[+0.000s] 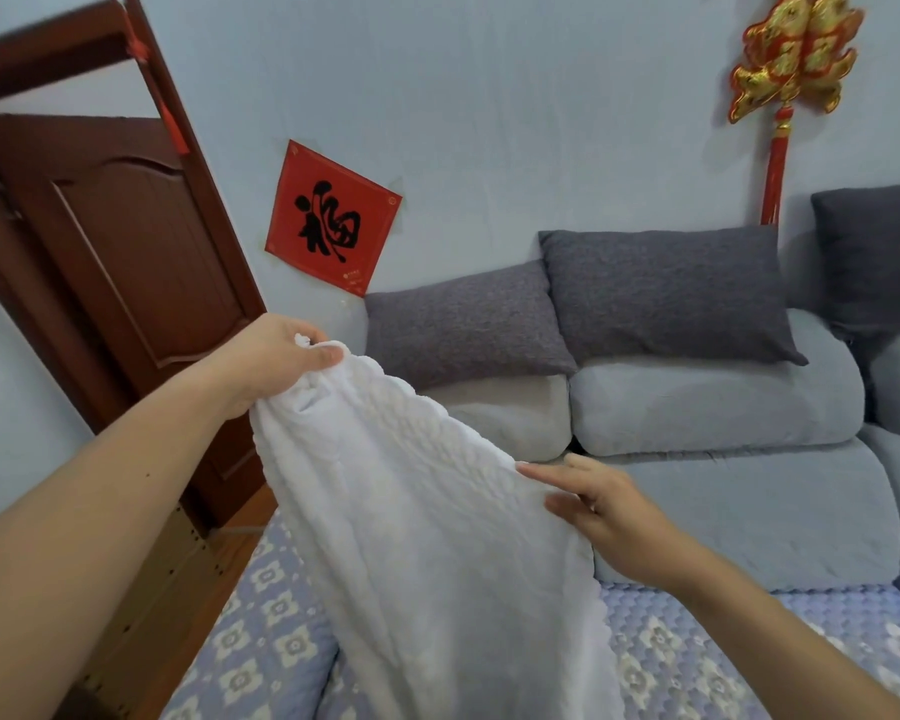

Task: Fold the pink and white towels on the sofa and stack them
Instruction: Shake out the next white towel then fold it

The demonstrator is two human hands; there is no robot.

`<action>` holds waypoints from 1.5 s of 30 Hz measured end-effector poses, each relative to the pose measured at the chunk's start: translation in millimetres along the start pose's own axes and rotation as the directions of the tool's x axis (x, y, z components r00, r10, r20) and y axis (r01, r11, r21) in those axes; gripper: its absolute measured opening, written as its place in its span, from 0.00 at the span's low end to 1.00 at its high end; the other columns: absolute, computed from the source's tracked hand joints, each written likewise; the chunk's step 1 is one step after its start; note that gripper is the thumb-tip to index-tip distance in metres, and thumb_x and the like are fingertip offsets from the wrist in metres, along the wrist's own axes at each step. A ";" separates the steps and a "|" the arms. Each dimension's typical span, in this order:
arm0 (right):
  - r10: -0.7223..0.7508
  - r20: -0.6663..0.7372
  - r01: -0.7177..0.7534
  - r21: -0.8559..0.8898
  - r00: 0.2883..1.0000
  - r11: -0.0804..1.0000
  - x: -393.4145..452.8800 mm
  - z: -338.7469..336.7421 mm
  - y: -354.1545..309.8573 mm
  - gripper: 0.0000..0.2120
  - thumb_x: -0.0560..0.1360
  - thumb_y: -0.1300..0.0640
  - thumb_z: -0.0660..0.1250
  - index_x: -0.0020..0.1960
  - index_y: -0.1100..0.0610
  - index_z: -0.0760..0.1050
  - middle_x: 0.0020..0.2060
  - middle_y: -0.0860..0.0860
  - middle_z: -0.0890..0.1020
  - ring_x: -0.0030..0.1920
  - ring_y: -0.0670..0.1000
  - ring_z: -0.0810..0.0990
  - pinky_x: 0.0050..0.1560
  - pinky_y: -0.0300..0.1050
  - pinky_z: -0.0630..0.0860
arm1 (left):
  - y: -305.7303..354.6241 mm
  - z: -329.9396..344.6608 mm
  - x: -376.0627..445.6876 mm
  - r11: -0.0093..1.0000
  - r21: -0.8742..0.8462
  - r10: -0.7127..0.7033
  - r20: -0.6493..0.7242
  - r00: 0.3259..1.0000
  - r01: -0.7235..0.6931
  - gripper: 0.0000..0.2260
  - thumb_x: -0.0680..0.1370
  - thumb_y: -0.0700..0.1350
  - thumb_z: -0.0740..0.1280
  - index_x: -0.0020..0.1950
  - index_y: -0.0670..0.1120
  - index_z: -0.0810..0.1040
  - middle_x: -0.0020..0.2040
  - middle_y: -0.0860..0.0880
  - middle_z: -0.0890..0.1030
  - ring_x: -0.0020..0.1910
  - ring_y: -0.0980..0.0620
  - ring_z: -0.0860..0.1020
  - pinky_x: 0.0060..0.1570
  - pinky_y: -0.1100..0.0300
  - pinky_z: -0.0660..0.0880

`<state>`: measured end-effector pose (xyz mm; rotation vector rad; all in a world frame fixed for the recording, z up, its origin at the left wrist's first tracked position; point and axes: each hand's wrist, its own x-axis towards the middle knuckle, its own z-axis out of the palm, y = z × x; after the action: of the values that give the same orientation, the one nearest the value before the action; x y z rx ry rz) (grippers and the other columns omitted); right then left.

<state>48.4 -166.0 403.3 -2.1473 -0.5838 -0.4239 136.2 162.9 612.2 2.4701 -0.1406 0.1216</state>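
- White terry, with a raised woven pattern and a scalloped edge, makes up the white towel [411,511]; it hangs in the air in front of the sofa [723,407], above the patterned seat cover [271,641], and is not yet folded.
- Left hand [276,356], up and left of the sofa's grey cushions [661,288], pinches a bunched corner of the towel between thumb and curled fingers.
- Right hand [609,501], lower and nearer the sofa's seat front, has its fingers extended and close together along the towel's side edge; whether the thumb grips from behind cannot be told.
- Risk, judged: the right hand's hold looks light. If that edge slips, the towel swings from the left corner alone and the fold has to be set up again.
- Risk, judged: the left corner is gathered, not flat. Folding from a bunched corner would likely leave skewed edges and an uneven stack.
- Risk, judged: the lower hem runs out of view below the frame; it may drag on the seat cover and crease as the cloth is laid down.
- No pink towel is in view anywhere on the sofa as framed; no stack is visible.
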 end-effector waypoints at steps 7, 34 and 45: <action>-0.070 0.020 0.072 -0.124 0.997 0.990 -0.5 0.4 3.0 0.26 0.81 0.60 0.65 0.70 0.32 0.70 0.42 0.38 0.71 0.43 0.43 0.73 0.44 0.33 0.69 | 3.0 1.6 -0.1 1.000 0.011 -0.005 0.001 1.000 0.005 0.09 0.78 0.54 0.72 0.41 0.52 0.86 0.47 0.48 0.85 0.50 0.46 0.83 0.58 0.44 0.79; 0.637 -0.393 -0.412 0.518 0.664 0.749 -3.1 20.5 -5.5 0.03 0.78 0.61 0.70 0.48 0.57 0.76 0.40 0.52 0.81 0.39 0.46 0.78 0.37 0.29 0.73 | 23.7 10.3 -9.9 0.997 -0.076 0.008 -0.041 0.999 -0.011 0.07 0.74 0.50 0.76 0.44 0.47 0.85 0.46 0.46 0.85 0.49 0.45 0.82 0.50 0.51 0.80; 0.549 0.112 -0.532 0.464 0.829 0.708 -3.6 -3.4 -6.7 0.11 0.81 0.63 0.64 0.53 0.54 0.84 0.45 0.46 0.87 0.48 0.43 0.84 0.47 0.31 0.76 | 9.9 3.9 -19.5 0.977 -0.178 0.132 0.054 0.990 -0.121 0.02 0.76 0.44 0.74 0.46 0.46 0.86 0.45 0.49 0.85 0.47 0.50 0.82 0.46 0.59 0.77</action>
<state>41.4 -166.1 407.8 -1.7094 0.0019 0.0231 115.8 154.1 612.7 2.2904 -0.3240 0.0789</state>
